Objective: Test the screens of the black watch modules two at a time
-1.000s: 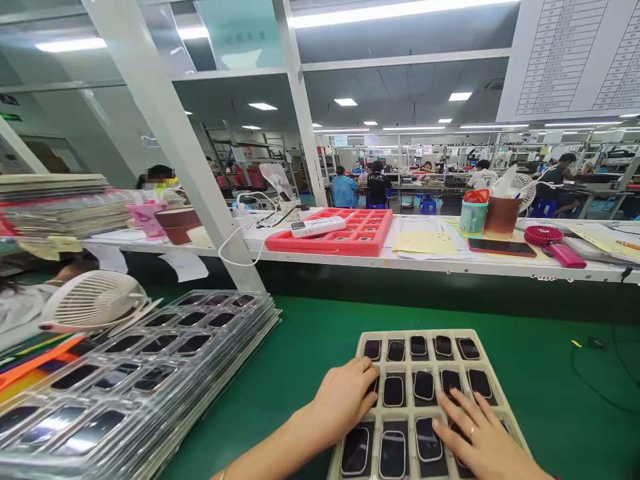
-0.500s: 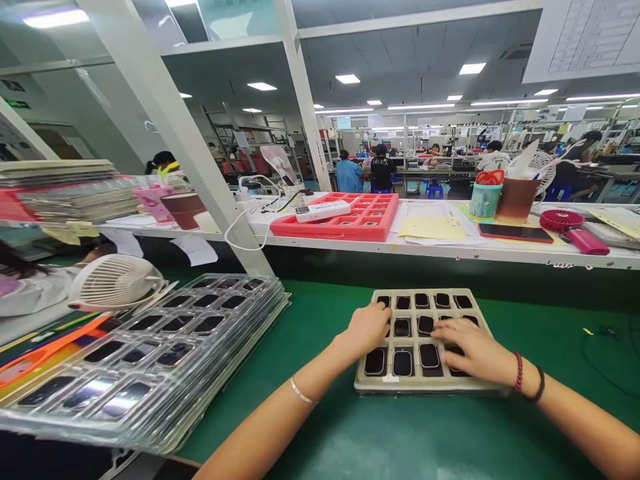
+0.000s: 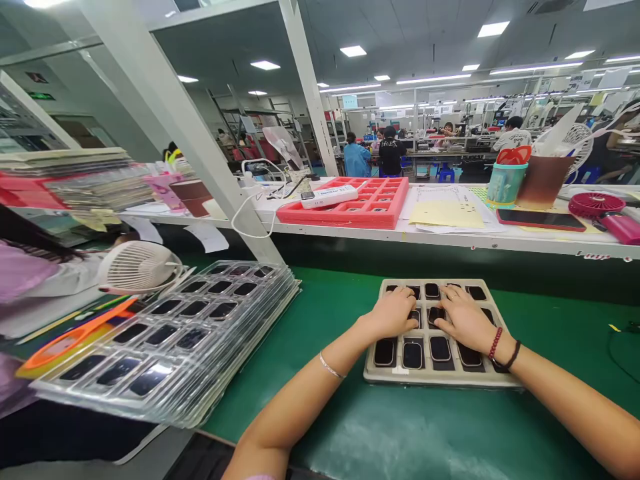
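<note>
A beige compartment tray (image 3: pixel 445 378) lies on the green bench, holding rows of black rounded-square pieces that look like smartwatch screens (image 3: pixel 412 355). Over the tray's back left part is my left hand (image 3: pixel 393 313), palm down, fingers stretched out and touching the pieces there. My right hand (image 3: pixel 466 316) rests palm down over the middle and right compartments, thumb apart from the fingers. Its thumb is by a second-row screen (image 3: pixel 436 316), and the fingertips reach the back row. Neither hand has lifted a piece clear of the tray. Both hands cover some compartments.
Stacked clear plastic trays (image 3: pixel 210 373) with similar screens stand left. Beyond them are a white fan (image 3: pixel 137 268), an orange tool (image 3: pixel 83 333) and a neighbouring person's sleeve (image 3: pixel 65 287). A shelf (image 3: pixel 440 241) behind carries a red tray (image 3: pixel 345 217), papers, cups and a phone (image 3: pixel 541 220).
My left hand has shifted right across the tray's back rows. My right hand has moved toward the back row. The whole view has shifted a little.
</note>
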Motion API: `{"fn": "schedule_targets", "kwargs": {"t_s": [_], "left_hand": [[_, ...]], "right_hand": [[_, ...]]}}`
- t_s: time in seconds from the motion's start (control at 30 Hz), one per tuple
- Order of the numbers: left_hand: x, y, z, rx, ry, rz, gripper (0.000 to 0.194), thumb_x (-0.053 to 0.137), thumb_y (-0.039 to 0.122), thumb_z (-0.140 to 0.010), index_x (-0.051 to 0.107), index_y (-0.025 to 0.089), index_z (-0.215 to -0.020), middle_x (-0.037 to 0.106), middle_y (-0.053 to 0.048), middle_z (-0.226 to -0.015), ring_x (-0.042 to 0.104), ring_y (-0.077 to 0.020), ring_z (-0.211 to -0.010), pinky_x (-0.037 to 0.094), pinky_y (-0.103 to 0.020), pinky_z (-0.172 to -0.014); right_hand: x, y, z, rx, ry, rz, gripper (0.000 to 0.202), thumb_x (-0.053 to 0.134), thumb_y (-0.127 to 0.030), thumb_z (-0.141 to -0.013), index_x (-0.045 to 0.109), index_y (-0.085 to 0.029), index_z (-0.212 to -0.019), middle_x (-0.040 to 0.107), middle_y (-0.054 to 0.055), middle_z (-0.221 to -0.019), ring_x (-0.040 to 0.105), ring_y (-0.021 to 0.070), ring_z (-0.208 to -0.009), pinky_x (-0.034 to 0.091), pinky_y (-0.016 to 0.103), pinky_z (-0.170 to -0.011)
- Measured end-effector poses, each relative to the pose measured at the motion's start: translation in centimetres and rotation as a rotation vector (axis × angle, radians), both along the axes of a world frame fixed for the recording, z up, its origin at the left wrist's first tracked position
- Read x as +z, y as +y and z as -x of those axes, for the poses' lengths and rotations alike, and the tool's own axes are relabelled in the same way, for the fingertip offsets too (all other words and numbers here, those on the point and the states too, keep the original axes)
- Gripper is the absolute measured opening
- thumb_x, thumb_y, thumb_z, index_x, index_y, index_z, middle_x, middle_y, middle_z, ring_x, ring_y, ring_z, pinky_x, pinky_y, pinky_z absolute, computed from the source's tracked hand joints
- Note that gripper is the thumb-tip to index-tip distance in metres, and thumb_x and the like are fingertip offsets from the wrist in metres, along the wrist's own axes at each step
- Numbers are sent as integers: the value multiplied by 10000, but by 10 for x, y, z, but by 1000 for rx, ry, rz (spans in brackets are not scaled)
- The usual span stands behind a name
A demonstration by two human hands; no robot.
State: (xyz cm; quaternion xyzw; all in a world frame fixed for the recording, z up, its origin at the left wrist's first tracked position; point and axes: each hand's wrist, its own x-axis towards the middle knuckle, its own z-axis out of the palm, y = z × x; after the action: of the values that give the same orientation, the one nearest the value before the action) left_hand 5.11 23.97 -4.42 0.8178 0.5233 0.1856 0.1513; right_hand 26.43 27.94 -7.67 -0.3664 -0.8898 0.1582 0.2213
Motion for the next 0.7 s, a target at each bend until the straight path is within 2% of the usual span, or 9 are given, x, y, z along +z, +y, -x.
{"fn": "schedule_targets", "kwargs": {"t_s": [0.07, 0.17, 0.23, 0.3, 0.37, 0.47, 0.57, 0.7], "left_hand": [[1, 1, -1, -14, -117, 18, 182, 699, 169, -598, 583, 178, -737, 599, -66, -904, 534, -279, -960, 401, -367, -867], [2, 10, -9, 25, -344, 39, 121, 627, 195, -682, 575, 186, -791, 594, -19, -781, 561, -196, -783, 424, -289, -733], [-1, 26, -17, 85, -522, 54, 131, 565, 229, -744, 569, 177, -865, 597, -19, -778, 557, -155, -692, 423, -254, -650], [-6, 44, -26, 134, -695, 95, 198, 523, 251, -772, 554, 154, -942, 607, -36, -800, 533, -116, -593, 409, -223, -560], [-13, 61, -32, 160, -840, 167, 261, 496, 265, -783, 543, 122, -996, 619, -61, -800, 481, -81, -488, 360, -198, -465], [-25, 72, -32, 172, -997, 297, 302, 527, 287, -757, 552, 94, -987, 626, -77, -750, 438, -62, -403, 274, -177, -385], [-31, 70, -27, 153, -1127, 394, 325, 575, 286, -733, 559, 109, -1005, 644, -81, -804, 472, -57, -412, 275, -163, -387], [-30, 63, -21, 104, -1266, 531, 407, 558, 238, -748, 536, 120, -1137, 650, -125, -966, 546, -81, -484, 310, -168, -409]], "right_hand": [[5, 2, 0, 37, 60, 89, 147, 681, -188, -705, 563, -154, -787, 499, 177, -1220, 313, 371, -1241, 242, 530, -1036], [11, 11, 2, 106, 126, 179, 217, 688, -119, -611, 498, -185, -691, 565, 98, -1091, 430, 322, -1144, 351, 447, -975], [12, 21, 4, 126, 196, 257, 215, 657, -126, -621, 463, -191, -686, 596, 56, -967, 527, 277, -1021, 424, 392, -887], [10, 34, 6, 97, 287, 343, 183, 594, -190, -691, 414, -200, -718, 580, 16, -797, 599, 221, -815, 481, 330, -720], [7, 45, 7, 46, 385, 425, 157, 511, -264, -753, 365, -209, -763, 542, -13, -710, 610, 180, -669, 475, 275, -587], [2, 51, 7, 12, 486, 547, 165, 475, -312, -756, 369, -203, -817, 561, -13, -698, 620, 149, -603, 468, 233, -528], [-2, 44, 7, 24, 529, 664, 202, 535, -306, -711, 440, -174, -832, 607, 5, -685, 598, 122, -522, 460, 205, -478], [-6, 28, 8, 18, 604, 766, 225, 604, -261, -692, 514, -148, -865, 638, 16, -701, 541, 84, -435, 416, 162, -390]]}}
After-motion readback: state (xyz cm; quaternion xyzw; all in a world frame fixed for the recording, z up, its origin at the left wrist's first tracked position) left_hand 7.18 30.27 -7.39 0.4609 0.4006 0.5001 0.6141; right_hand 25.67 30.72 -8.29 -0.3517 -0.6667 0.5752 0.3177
